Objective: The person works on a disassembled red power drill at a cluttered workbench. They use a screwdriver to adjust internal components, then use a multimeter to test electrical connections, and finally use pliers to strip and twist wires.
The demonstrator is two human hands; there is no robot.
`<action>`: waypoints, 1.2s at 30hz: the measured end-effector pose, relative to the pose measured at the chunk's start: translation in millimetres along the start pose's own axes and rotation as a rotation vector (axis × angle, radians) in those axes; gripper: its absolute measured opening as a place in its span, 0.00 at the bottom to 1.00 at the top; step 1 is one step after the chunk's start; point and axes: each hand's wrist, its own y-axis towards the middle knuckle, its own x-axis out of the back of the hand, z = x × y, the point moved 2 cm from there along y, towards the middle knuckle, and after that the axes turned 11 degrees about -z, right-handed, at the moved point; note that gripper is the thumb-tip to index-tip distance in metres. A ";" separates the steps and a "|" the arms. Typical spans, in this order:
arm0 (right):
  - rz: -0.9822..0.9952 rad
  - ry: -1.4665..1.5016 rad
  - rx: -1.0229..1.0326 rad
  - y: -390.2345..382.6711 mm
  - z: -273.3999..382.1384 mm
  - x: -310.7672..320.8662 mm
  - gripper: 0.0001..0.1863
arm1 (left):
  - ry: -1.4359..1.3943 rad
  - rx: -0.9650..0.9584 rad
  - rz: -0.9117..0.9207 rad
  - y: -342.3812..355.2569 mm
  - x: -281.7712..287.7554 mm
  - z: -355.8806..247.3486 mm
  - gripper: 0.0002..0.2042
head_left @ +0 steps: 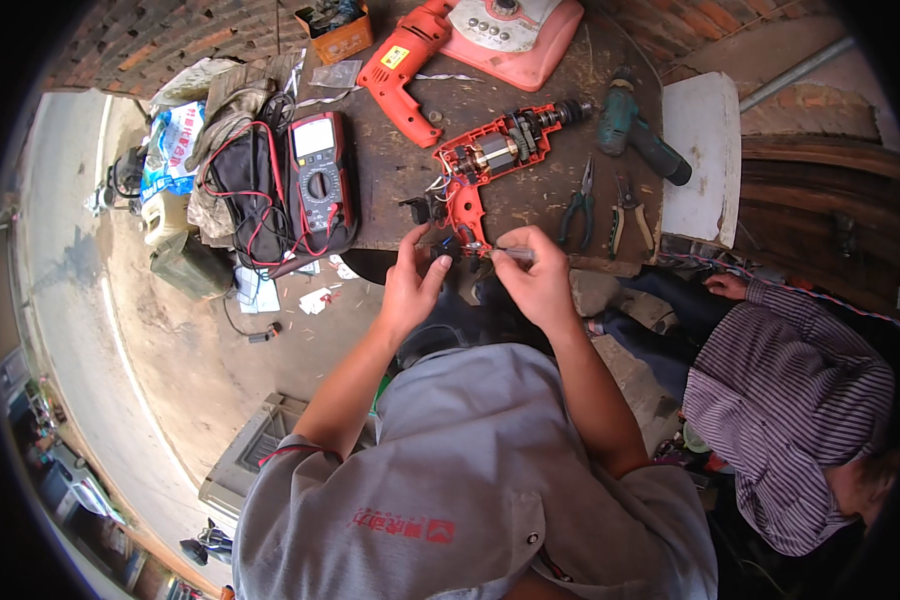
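Note:
An opened orange-red power drill (490,155) lies on the workbench, its motor, gears and wiring exposed and its handle pointing toward me. At the handle's end, my left hand (415,280) is closed around a dark piece with a blue wire, which looks like the power cord (444,250); the fingers partly hide it. My right hand (540,275) pinches a slim screwdriver (516,254), its tip directed at the handle's lower end. Beside the handle, a black trigger switch (418,209) hangs out on wires. The loose orange-red housing half (402,70) rests beyond the drill.
A multimeter (320,175) with red and black leads lies left on the bench (380,220). Needle-nose pliers (578,205), wire strippers (626,213) and a teal cordless drill (635,130) lie right. A pink-and-white scale (515,40) stands behind. Another person (780,380) sits at right.

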 end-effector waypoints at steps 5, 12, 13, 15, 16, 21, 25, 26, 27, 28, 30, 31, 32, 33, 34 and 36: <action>-0.053 0.204 -0.040 16.2 -20.2 13.2 0.06 | -0.015 0.002 -0.120 13.9 12.1 52.8 0.20; -0.083 0.045 -0.002 9.3 -44.7 -10.3 0.11 | -0.184 0.099 -0.061 64.1 2.9 7.8 0.20; -0.087 0.054 0.022 11.2 -45.8 -12.0 0.11 | -0.176 0.101 -0.043 72.7 1.9 9.7 0.20; -0.101 0.071 0.064 17.3 -48.5 -17.1 0.12 | -0.157 0.108 0.001 86.3 0.4 12.2 0.18; -0.071 0.103 0.038 19.9 -50.1 -19.6 0.11 | -0.219 0.174 -0.004 90.5 1.1 14.4 0.14; 0.000 0.032 0.079 33.8 -48.5 -34.1 0.08 | -0.390 0.515 0.094 104.6 5.6 -6.5 0.08; 0.038 -0.098 0.398 25.6 -9.5 -47.4 0.16 | -0.380 0.554 0.127 105.9 5.4 -9.7 0.07; 0.031 -0.173 0.448 26.3 -9.6 -50.8 0.18 | -0.362 0.543 0.125 104.8 4.5 -13.1 0.07; 0.028 -0.227 0.456 26.7 -9.0 -53.2 0.17 | -0.353 0.534 0.121 103.9 4.0 -15.0 0.07; 0.027 -0.280 0.465 27.1 -7.6 -55.3 0.16 | -0.343 0.525 0.116 103.0 3.7 -16.6 0.07; 0.019 -0.342 0.475 30.2 -8.7 -58.4 0.13 | -0.325 0.511 0.105 101.7 2.8 -20.3 0.08; 0.011 -0.351 0.478 32.8 -13.3 -60.3 0.11 | -0.316 0.505 0.100 101.2 1.9 -22.8 0.08; 0.004 -0.361 0.481 35.1 -15.0 -61.5 0.09 | -0.308 0.500 0.095 100.7 1.2 -24.5 0.08; -0.012 -0.357 0.484 37.0 -16.0 -61.8 0.08 | -0.305 0.514 0.098 100.9 0.6 -25.3 0.08; -0.029 -0.353 0.488 38.5 -16.5 -61.8 0.07 | -0.302 0.527 0.101 102.1 -0.2 -25.9 0.08; -0.047 -0.334 0.482 40.5 -14.7 -61.4 0.05 | -0.303 0.557 0.108 104.5 -1.8 -25.5 0.08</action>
